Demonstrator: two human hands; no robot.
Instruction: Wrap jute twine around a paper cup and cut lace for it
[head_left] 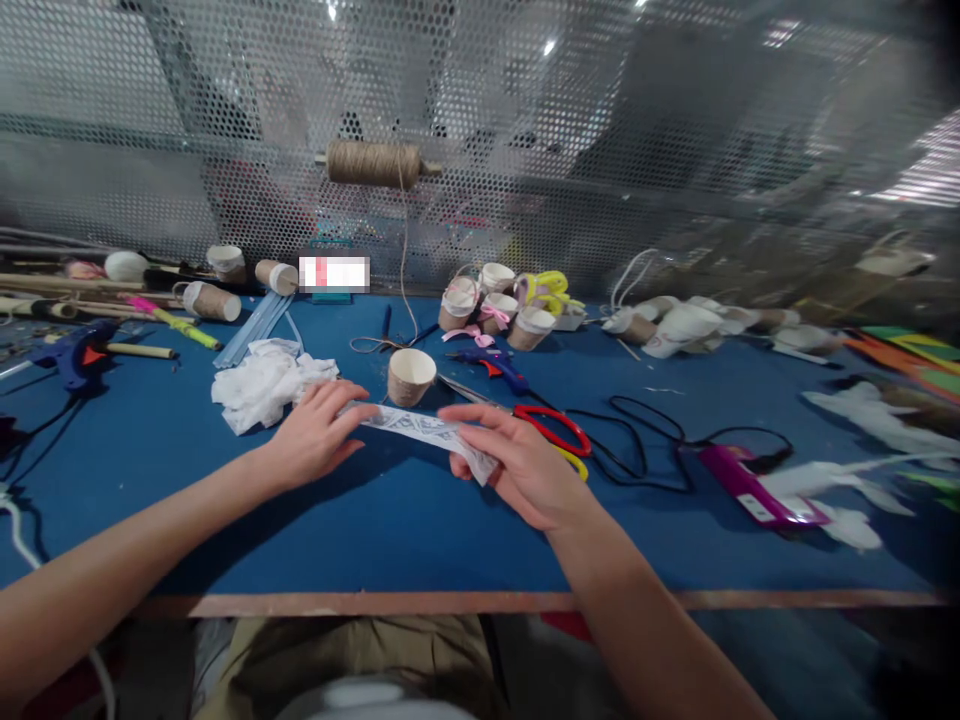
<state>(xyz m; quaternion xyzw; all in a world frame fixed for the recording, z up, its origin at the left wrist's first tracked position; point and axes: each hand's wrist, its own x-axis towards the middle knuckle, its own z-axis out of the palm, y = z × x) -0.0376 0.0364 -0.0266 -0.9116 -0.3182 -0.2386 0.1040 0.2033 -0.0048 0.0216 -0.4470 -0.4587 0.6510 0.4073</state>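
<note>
A strip of white lace ribbon (414, 424) is stretched between my two hands above the blue table. My left hand (319, 428) pinches its left part, close to a crumpled pile of white lace (266, 385). My right hand (517, 460) grips the other side between thumb and fingers, and a short free end hangs below. Just behind the strip stands a paper cup (412, 377) wrapped in brown twine or burlap, its mouth upward. Scissors (555, 428) with red and yellow handles lie beside and partly under my right hand.
A blue glue gun (491, 368) lies behind the scissors; another glue gun (75, 355) is at left. Several decorated cups (532, 328) stand at the back. A purple power strip (761, 490) with black cable lies right. A twine spool (373, 164) hangs on the mesh.
</note>
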